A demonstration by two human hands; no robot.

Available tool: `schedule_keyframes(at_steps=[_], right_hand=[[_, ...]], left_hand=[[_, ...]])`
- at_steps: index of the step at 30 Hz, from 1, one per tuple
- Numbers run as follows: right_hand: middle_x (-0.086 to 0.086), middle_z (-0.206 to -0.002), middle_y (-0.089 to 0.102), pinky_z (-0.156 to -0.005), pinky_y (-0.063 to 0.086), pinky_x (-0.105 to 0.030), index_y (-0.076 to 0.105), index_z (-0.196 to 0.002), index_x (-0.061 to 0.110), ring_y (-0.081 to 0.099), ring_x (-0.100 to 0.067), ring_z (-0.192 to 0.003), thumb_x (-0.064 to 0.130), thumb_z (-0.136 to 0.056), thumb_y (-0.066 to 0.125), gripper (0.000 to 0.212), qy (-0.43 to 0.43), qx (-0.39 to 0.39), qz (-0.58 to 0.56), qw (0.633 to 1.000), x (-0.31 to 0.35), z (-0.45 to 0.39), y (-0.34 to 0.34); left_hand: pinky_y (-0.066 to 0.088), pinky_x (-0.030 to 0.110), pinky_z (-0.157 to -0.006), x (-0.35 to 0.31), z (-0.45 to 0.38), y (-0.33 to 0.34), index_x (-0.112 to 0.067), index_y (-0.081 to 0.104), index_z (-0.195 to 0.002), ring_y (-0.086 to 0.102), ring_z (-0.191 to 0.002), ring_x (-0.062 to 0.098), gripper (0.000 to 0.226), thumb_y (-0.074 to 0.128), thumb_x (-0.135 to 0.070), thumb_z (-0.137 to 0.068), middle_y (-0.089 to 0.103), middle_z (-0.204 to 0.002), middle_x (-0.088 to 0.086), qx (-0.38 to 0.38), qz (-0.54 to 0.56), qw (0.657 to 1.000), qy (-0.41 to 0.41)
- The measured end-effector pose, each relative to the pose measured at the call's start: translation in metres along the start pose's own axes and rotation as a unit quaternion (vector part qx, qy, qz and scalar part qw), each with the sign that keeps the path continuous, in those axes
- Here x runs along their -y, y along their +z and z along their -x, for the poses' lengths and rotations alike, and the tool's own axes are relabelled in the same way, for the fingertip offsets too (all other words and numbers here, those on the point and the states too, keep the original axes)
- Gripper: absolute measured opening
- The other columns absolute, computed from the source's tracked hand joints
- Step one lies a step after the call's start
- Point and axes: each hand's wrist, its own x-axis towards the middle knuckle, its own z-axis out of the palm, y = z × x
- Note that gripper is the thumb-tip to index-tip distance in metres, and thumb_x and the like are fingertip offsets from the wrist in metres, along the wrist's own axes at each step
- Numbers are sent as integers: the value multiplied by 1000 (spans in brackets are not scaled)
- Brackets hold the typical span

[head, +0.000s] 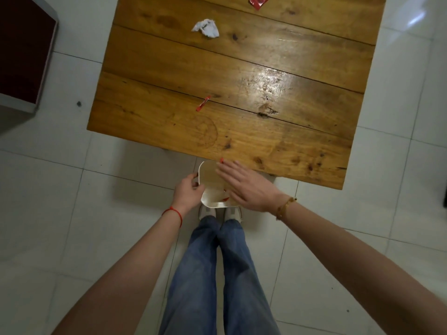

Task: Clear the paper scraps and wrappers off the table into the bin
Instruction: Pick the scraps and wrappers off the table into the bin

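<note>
A small white bin [202, 174] sits below the near edge of the wooden table [242, 76]. My left hand [187, 191] grips the bin's left rim. My right hand [244, 184] hovers flat over the bin with fingers spread, and a tiny red scrap [221, 160] lies at its fingertips on the table edge. Another red scrap [225, 199] shows inside the bin. On the table lie a thin red wrapper strip [202, 103], a crumpled white paper [206, 28] farther back, and a red wrapper [259, 1] at the far edge, cut off by the frame.
White floor tiles surround the table. A dark red cabinet [21, 52] stands at the far left. My legs in blue jeans [217, 274] and light shoes [220, 212] stand just behind the bin.
</note>
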Motion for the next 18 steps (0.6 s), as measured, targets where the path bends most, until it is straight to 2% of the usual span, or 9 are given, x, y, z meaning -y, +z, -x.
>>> schedule_keyframes(at_steps=[2, 5, 10, 13, 15, 18], right_hand=[[-9, -159, 18, -121, 7, -39, 16, -151, 12, 12, -20, -147, 37, -101, 28, 58, -24, 1, -16, 1000, 8, 2, 2], [-9, -158, 22, -119, 10, -34, 20, -151, 13, 22, -21, -144, 33, -99, 34, 57, 5, -54, -30, 998, 7, -20, -19], [-6, -161, 10, -120, 5, -32, 13, -152, 14, 8, -20, -147, 32, -100, 33, 58, 110, -127, -61, 984, -13, -96, -72], [-4, -161, 6, -116, 3, -29, 12, -152, 13, 5, -18, -148, 35, -100, 32, 59, 143, -113, -75, 980, -26, -128, -84], [-5, -161, 5, -118, 4, -31, 12, -152, 13, 4, -19, -148, 36, -100, 32, 60, 152, -89, -68, 982, -31, -134, -82], [-5, -161, 4, -118, 2, -32, 9, -152, 14, 2, -19, -148, 38, -100, 31, 62, 135, -69, -34, 988, -29, -122, -71]], left_hand=[[44, 27, -74, 1, 0, -5, -8, 51, -131, 66, -97, 30, 45, 55, -11, -87, 69, -108, 19, -4, 3, 1000, 0], [44, 27, -76, 4, -2, -12, -7, 50, -132, 64, -100, 30, 45, 55, -12, -87, 68, -110, 19, -12, 0, 1000, -3], [44, 28, -75, 8, -8, -22, -8, 47, -135, 63, -102, 29, 47, 55, -14, -88, 67, -114, 17, -17, 4, 1000, -9], [47, 30, -74, 11, -12, -26, -8, 49, -133, 65, -99, 29, 47, 55, -16, -88, 68, -113, 17, -20, 16, 1000, -7], [46, 29, -72, 12, -14, -28, -8, 50, -132, 65, -96, 29, 46, 56, -17, -87, 69, -111, 17, -22, 21, 999, -11], [44, 27, -70, 12, -16, -31, -9, 50, -132, 65, -92, 29, 45, 56, -17, -88, 69, -108, 18, -24, 24, 999, -15]])
